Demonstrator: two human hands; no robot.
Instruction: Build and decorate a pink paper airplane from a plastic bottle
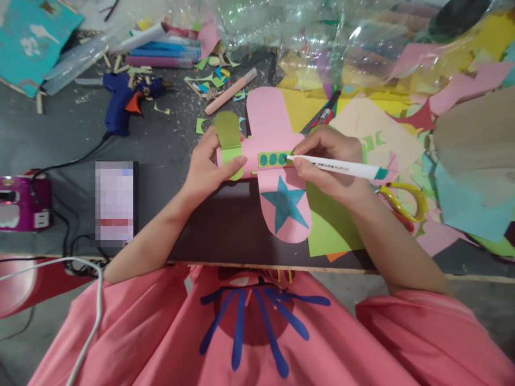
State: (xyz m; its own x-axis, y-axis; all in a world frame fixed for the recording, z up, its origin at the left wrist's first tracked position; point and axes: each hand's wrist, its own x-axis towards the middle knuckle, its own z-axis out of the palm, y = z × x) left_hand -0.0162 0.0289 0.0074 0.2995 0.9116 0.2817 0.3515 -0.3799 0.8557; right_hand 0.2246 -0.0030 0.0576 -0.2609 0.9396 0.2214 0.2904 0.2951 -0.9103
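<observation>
A pink paper airplane (269,112) with rounded wings lies in front of me, with a green tail piece (227,128) at its left end. My left hand (211,161) grips that tail end, thumb on top of the green paper. A teal star (285,203) covers much of the near wing. Along the body runs a green strip (260,154) bearing teal dots. My right hand (332,161) is closed around a white acrylic marker (341,165) with a teal end, and its tip touches the strip at the rightmost dot.
A blue glue gun (116,104) and a phone (115,203) lie to the left. Several markers (161,56) and a peach marker (231,91) are at the back. Yellow-handled scissors (406,201) and paper scraps (462,198) fill the right. Clear plastic wrap (289,32) spans the far side.
</observation>
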